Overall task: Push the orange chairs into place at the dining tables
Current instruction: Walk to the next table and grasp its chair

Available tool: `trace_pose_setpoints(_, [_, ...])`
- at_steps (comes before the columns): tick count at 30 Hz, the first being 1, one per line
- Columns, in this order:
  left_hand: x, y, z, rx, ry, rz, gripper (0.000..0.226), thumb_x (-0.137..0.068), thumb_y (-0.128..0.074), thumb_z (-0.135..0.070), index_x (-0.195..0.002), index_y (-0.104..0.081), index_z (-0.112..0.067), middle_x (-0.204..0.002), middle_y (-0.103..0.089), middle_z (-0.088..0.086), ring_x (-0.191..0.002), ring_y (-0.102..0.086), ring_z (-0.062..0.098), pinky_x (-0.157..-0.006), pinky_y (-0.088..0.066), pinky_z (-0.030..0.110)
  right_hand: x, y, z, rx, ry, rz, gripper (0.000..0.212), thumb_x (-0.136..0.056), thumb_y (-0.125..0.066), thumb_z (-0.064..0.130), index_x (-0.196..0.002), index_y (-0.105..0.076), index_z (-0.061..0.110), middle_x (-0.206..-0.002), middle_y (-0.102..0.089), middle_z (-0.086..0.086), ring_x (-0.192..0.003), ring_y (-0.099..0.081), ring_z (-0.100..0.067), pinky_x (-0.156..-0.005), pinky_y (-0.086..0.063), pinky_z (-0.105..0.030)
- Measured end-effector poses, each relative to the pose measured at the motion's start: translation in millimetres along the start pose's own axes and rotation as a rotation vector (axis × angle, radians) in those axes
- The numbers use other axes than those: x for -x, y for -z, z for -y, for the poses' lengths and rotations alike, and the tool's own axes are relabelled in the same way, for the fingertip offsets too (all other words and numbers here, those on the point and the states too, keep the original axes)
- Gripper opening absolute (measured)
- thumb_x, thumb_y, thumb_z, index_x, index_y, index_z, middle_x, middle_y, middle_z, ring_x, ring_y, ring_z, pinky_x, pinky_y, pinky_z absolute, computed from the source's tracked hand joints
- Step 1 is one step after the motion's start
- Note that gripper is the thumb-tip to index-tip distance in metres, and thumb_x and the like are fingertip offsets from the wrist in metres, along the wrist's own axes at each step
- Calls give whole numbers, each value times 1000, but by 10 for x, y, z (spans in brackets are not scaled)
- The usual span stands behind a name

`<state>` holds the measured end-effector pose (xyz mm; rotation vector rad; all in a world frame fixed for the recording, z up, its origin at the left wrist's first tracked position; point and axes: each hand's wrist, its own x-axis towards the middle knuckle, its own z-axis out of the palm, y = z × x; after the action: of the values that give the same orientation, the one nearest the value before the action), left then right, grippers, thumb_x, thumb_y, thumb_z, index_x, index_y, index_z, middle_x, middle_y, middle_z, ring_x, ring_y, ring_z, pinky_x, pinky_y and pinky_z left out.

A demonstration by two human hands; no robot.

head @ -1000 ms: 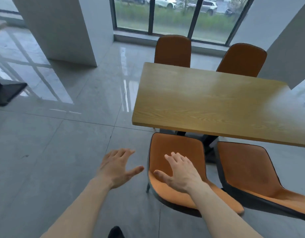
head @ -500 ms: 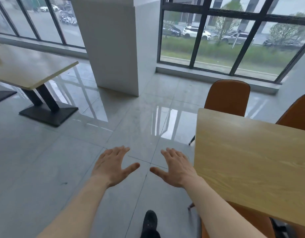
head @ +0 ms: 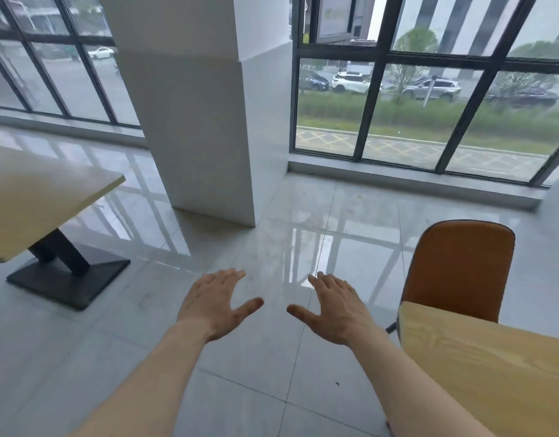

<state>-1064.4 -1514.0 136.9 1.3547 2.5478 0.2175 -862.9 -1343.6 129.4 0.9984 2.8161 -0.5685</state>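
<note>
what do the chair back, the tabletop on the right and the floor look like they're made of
Orange chair: smooth matte covering, probably faux leather or plastic, with a dark edge trim.
Right tabletop: pale wood or wood-look laminate, since grain lines show.
Floor: large glossy grey tiles; grout lines and window reflections show.

Left hand (head: pixel 213 305) showing bare, no glove; right hand (head: pixel 336 313) likewise; both forearms showing sleeveless; nothing worn on wrists.

Orange chair (head: pixel 459 269), light wood-grain table (head: pixel 492 367), black table base (head: pixel 67 279), glossy grey tiled floor (head: pixel 240 389).
</note>
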Motion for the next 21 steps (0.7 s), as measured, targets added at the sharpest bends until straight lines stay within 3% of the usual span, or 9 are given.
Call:
trace_pose_setpoints(9, [-2797, 202, 89, 35, -108, 28, 89, -84, -31, -87, -158, -23, -38, -166, -24, -12, -152, -18, 15, -124, -14, 39, -2259, 642, -587, 20, -130, -28, 102, -86, -36, 85, -163, -18, 20, -170, -16, -1, -157, -10, -21, -127, -6, -39])
trace_pose_setpoints(13, [-4105, 506, -101, 32, -216, 25, 87, -86, -33, -85, -157, -26, -35, -165, -26, -11, -152, -21, 15, -124, -12, 37, -3190, 1160, -826, -9, -204, -76, 118, -71, -19, 93, -161, -22, 17, -169, -20, -1, -155, -13, -20, -126, -9, -38])
trace_pose_setpoints(17, [-5207, 717, -455, 43, -299, 56, 89, -84, -33, -87, -156, -27, -36, -164, -28, -11, -150, -24, 16, -124, -17, 38, -3918, 1594, -1252, -40, -287, -109, 100, -89, -39, 82, -162, -19, 17, -170, -17, 0, -156, -10, -19, -126, -8, -37])
trace_pose_setpoints(21, [-6202, 738, -1000, 26, -393, 77, 83, -89, -38, -81, -157, -27, -34, -165, -28, -10, -150, -23, 15, -123, -16, 36, -4509, 1900, -1863, -67, -384, -122, 98, -90, -41, 80, -162, -18, 17, -170, -16, 0, -157, -10, -19, -127, -8, -37])
